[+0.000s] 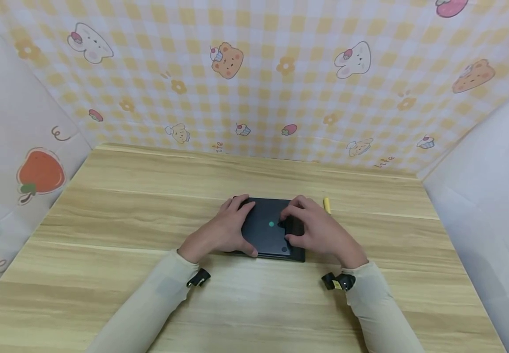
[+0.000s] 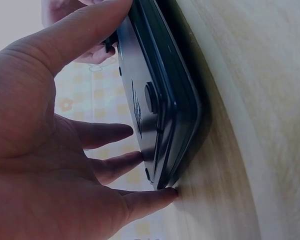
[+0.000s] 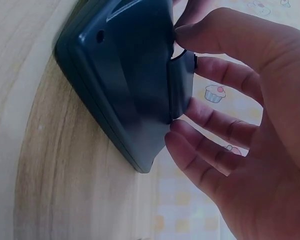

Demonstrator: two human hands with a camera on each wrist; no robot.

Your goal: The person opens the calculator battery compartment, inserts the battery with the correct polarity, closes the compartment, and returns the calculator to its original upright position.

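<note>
A flat black device [image 1: 263, 235], like a desk calculator turned face down, lies on the table. Its upper face carries a green dot, and a round foot [image 2: 150, 97] shows in the left wrist view. My left hand [image 1: 227, 229] spans its left part, thumb at the near edge and fingers toward the far edge. At the right part, my right hand [image 1: 318, 228] has bent fingers around a small black cover piece [image 3: 181, 86], which stands up from the casing. The thumb touches the casing close by; the exact finger contact is partly hidden.
A small yellow cylinder [image 1: 327, 205] lies just beyond my right hand, partly hidden. The wood-grain table [image 1: 126, 206] meets a patterned cloth wall [image 1: 259, 98] at the back and pale walls at both sides.
</note>
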